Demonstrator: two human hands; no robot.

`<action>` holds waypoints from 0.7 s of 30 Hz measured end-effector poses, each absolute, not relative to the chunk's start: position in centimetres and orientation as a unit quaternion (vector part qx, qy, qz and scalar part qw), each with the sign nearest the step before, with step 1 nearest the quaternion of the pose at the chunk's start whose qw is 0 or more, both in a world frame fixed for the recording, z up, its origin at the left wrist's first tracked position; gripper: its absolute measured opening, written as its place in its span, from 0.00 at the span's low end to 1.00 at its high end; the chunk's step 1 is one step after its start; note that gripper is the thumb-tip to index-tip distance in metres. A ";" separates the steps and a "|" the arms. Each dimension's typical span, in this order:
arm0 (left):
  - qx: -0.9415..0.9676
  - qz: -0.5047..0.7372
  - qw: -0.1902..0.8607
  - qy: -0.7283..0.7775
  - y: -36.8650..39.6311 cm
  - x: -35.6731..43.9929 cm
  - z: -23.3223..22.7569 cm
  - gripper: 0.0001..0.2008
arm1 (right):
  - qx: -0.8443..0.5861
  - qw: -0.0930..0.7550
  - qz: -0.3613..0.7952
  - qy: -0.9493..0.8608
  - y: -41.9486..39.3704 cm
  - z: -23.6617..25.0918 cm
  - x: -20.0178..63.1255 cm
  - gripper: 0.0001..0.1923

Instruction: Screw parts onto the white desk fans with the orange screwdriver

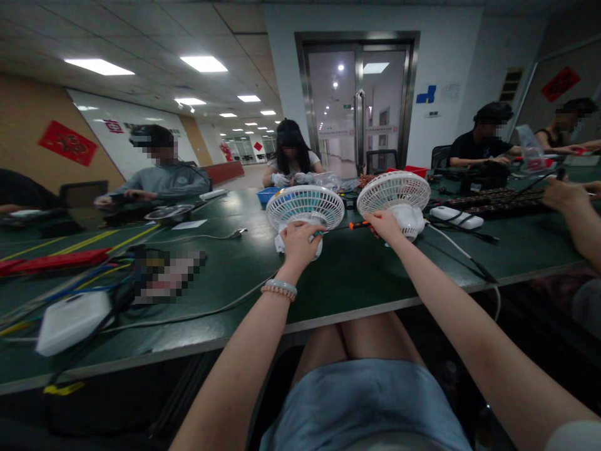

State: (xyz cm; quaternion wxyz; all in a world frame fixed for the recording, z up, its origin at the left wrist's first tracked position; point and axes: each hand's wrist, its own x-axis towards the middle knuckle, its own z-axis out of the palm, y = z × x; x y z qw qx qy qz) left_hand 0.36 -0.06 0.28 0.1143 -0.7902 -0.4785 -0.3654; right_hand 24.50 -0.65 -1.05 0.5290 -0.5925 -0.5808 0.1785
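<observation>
Two small white desk fans stand on the dark green table [347, 275] in front of me. My left hand [299, 241] grips the base of the left fan [305, 207], just under its round grille. My right hand [384, 225] is shut on an orange-handled screwdriver [359, 225] lying level, with the hand touching the lower edge of the right fan [393, 191]. A white cable [462, 250] trails from the right fan to the table's front edge.
A white box [70, 321] and tangled coloured wires lie front left. A blue tray [267, 195] sits behind the fans. Several people sit around the table; another person's arm [575, 216] reaches in at right. A white power strip [455, 217] lies beside the right fan.
</observation>
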 end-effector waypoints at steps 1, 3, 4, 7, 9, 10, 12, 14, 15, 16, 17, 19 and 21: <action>-0.791 -0.366 0.116 -0.477 -0.1 0.3 0.3 0.10 | -0.608 0.504 0.188 -0.584 -0.6 -1.1 24.5 0.21; -0.792 -0.367 0.117 -0.474 0.0 0.3 0.3 0.10 | -0.638 0.446 0.191 -0.598 -0.4 -1.2 24.5 0.21; -0.792 -0.367 0.118 -0.475 0.0 0.3 0.3 0.10 | -0.649 0.416 0.187 -0.608 -0.4 -1.3 24.5 0.21; -0.790 -0.364 0.116 -0.480 0.0 0.4 0.3 0.09 | -0.659 0.352 0.200 -0.634 -0.3 -1.6 24.2 0.23; -0.790 -0.363 0.114 -0.481 0.0 0.4 0.2 0.09 | -0.649 0.327 0.239 -0.644 -0.4 -1.9 24.0 0.27; -0.790 -0.364 0.113 -0.480 -0.1 0.4 0.2 0.09 | -0.640 0.313 0.258 -0.652 -0.5 -2.0 23.8 0.30; -0.792 -0.366 0.112 -0.476 -0.1 0.4 0.3 0.09 | -0.621 0.279 0.281 -0.677 -0.7 -2.2 23.6 0.35; -0.792 -0.369 0.109 -0.475 -0.1 0.4 0.3 0.09 | -0.606 0.248 0.278 -0.703 -0.9 -2.1 23.4 0.37; -0.792 -0.369 0.108 -0.475 -0.2 0.4 0.3 0.09 | -0.603 0.232 0.272 -0.713 -1.1 -2.0 23.3 0.37; -0.792 -0.368 0.107 -0.476 -0.2 0.4 0.3 0.08 | -0.603 0.214 0.265 -0.722 -1.2 -1.8 23.3 0.37; -0.792 -0.366 0.106 -0.477 -0.2 0.4 0.3 0.08 | -0.604 0.197 0.256 -0.729 -1.3 -1.6 23.2 0.36; -0.793 -0.365 0.106 -0.477 -0.1 0.4 0.3 0.08 | -0.605 0.163 0.227 -0.745 -1.3 -1.3 23.3 0.32; -0.792 -0.367 0.109 -0.476 -0.1 0.4 0.3 0.08 | -0.606 0.137 0.197 -0.759 -1.2 -1.2 23.3 0.26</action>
